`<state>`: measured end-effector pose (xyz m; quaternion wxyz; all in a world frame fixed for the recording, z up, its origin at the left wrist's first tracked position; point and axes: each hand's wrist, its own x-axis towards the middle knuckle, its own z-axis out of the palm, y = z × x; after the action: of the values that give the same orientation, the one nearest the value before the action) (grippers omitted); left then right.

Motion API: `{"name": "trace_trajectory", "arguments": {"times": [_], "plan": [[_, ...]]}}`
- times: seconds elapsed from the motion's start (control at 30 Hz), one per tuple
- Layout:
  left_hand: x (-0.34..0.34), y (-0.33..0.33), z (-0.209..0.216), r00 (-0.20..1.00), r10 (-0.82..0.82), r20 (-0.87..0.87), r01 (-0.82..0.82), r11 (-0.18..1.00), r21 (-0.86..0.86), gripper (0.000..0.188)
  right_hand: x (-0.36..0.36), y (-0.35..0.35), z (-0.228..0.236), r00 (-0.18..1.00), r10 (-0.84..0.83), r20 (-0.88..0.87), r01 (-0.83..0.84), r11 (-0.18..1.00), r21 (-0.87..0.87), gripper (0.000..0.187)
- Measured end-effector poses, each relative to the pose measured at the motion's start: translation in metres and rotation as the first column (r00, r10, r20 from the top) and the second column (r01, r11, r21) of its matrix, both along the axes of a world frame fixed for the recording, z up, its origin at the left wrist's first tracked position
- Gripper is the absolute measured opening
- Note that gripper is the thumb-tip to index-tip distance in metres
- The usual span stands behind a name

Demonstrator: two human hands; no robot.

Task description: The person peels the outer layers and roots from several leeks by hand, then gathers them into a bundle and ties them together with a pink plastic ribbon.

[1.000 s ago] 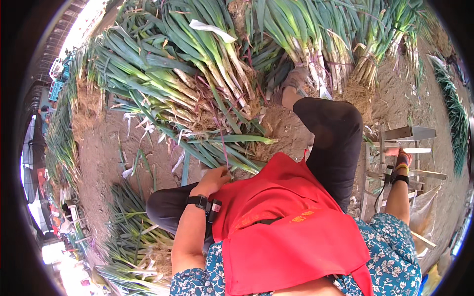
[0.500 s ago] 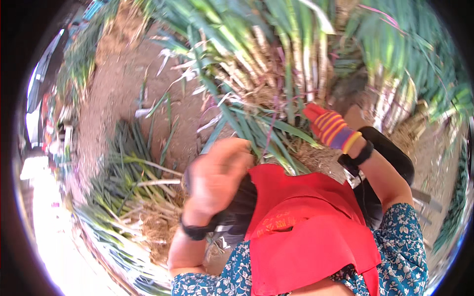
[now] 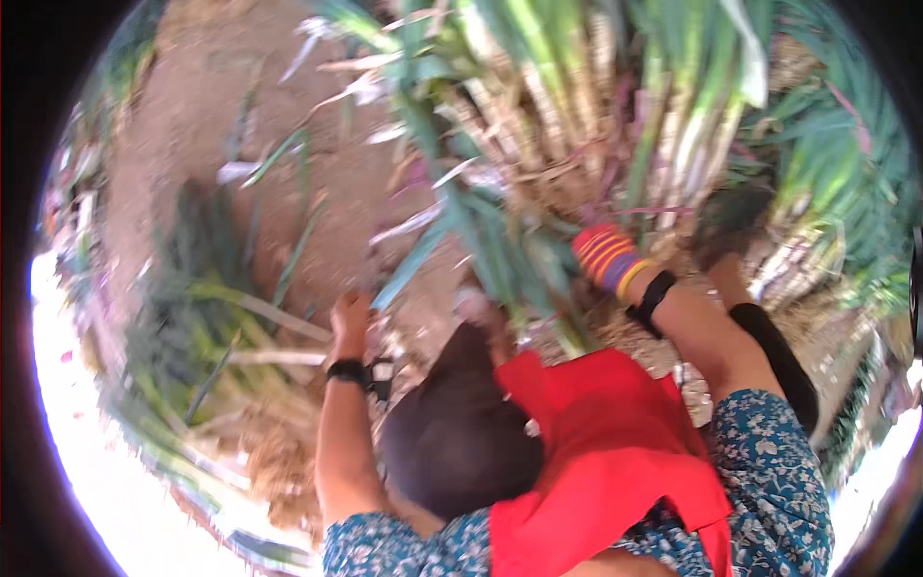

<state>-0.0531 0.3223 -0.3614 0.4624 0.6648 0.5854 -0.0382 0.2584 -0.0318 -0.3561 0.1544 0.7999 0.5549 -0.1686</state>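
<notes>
My left hand (image 3: pixel 352 313), bare and with a black band at the wrist, is down by the ground beside a loose pile of leeks (image 3: pixel 252 361). Its fingers look closed, but blur hides what is in them. A red, yellow and purple striped glove covers my right hand (image 3: pixel 611 262). That hand is at the root end of a large upright bunch of leeks (image 3: pixel 567 106), its fingers drawn together and their tips hidden. Pinkish-purple twine (image 3: pixel 663 210) crosses the bunch low down. Long green leaves (image 3: pixel 490 245) droop between my hands.
More leek bunches (image 3: pixel 832 183) stand at the right. Brown soil (image 3: pixel 183 106) with scattered leaf scraps stretches across the left. My dark-clad knee (image 3: pixel 461 423) and red apron (image 3: pixel 615 433) fill the near middle. A dark shoe (image 3: pixel 735 216) is beside the bunch.
My left hand has swung from above my lap down and left to the ground. My right hand stays by the leek roots. The view has shifted, and my left knee now shows.
</notes>
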Motion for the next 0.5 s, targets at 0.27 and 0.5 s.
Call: {"name": "trace_trajectory", "arguments": {"times": [0.27, 0.5], "plan": [[0.025, 0.04, -0.141, 0.999, 0.042, -0.028, -0.033, 0.96, 0.279, 0.083, 0.019, -0.033, 0.162, 0.533, -0.393, -0.749, 0.712, 0.687, 0.146, 0.018], [0.037, 0.022, -0.159, 0.975, 0.033, -0.22, 0.019, 0.973, 0.231, 0.046, -0.003, -0.017, 0.176, 0.465, 0.207, -0.861, 0.504, 0.737, 0.45, 0.024]]}}
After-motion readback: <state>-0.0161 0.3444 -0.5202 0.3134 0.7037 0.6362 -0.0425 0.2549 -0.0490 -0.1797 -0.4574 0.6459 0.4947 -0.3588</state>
